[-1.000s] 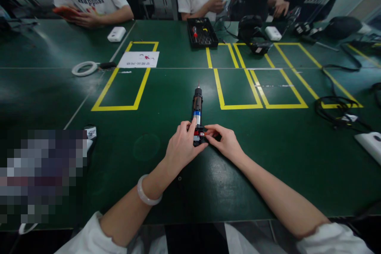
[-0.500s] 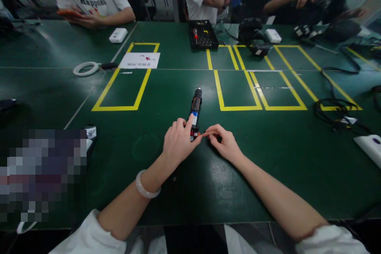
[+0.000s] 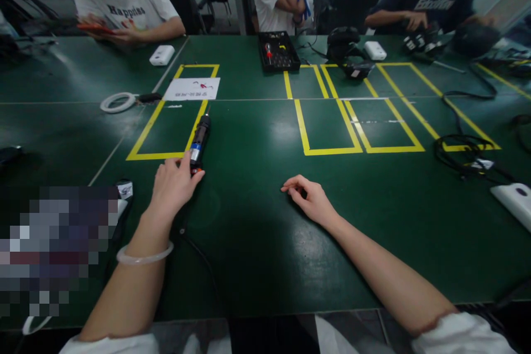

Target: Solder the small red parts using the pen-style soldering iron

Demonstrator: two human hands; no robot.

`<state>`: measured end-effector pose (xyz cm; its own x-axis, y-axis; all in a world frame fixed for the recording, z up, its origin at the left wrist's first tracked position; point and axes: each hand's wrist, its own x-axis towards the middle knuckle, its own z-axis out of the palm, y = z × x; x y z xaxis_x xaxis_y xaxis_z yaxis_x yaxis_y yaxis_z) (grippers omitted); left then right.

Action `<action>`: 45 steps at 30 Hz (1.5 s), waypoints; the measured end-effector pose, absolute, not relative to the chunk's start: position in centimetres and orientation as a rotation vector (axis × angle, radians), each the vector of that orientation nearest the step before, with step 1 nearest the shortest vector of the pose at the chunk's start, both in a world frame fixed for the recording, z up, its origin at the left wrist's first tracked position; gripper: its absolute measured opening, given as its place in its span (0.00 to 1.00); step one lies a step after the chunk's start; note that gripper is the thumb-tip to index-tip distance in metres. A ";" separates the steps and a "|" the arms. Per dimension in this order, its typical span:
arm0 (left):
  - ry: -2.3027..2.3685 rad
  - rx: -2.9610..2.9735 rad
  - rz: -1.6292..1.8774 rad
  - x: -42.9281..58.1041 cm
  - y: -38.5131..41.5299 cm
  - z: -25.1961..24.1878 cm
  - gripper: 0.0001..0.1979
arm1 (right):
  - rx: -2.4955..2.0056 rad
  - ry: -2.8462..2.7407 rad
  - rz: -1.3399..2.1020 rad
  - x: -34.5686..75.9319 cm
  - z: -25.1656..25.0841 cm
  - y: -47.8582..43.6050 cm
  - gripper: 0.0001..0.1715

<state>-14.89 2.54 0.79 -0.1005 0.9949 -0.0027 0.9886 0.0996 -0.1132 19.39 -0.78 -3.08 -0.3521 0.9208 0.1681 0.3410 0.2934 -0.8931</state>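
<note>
A dark electric screwdriver (image 3: 201, 135) with a blue and silver band lies on the green table, its thin bit pointing away from me. My left hand (image 3: 172, 185) grips its near end, thumb on the right side and fingers on the left. The tool lies along the right line of the left yellow tape frame (image 3: 155, 155). A black cord (image 3: 203, 257) runs from near my left wrist toward the table's front edge. My right hand (image 3: 309, 196) rests on the table with curled fingers, thumb close to the forefinger. Whether anything small is between them cannot be made out.
A printed white sheet (image 3: 192, 89) lies across the left tape frame. At the back stands a black tray (image 3: 279, 58) with a red screwdriver. A coiled white cable (image 3: 118, 102) is at left, coiled black cable (image 3: 460, 157) at right. Several people sit or stand across the table.
My left hand has moved left with the electric screwdriver, from the middle of the table to the left tape frame. My right hand has stayed in place.
</note>
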 end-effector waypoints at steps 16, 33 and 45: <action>-2.681 -1.706 0.137 -21.7 4.2 1.6 0.35 | -1.124 -1.877 1.043 19.5 -3.1 -0.7 0.09; -2.544 -1.621 -0.295 -18.5 3.0 2.3 0.21 | -1.140 -1.899 1.038 19.4 -3.2 -0.6 0.10; -2.414 -3.491 -1.268 -3.7 0.1 1.0 0.26 | -1.013 -1.865 1.215 19.2 -3.1 -0.8 0.11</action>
<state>-3.65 0.14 0.98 0.5154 0.8241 -0.2350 0.2745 0.1010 0.9563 19.24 -0.81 -3.10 -0.4644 0.8767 0.1256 0.2397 0.2609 -0.9351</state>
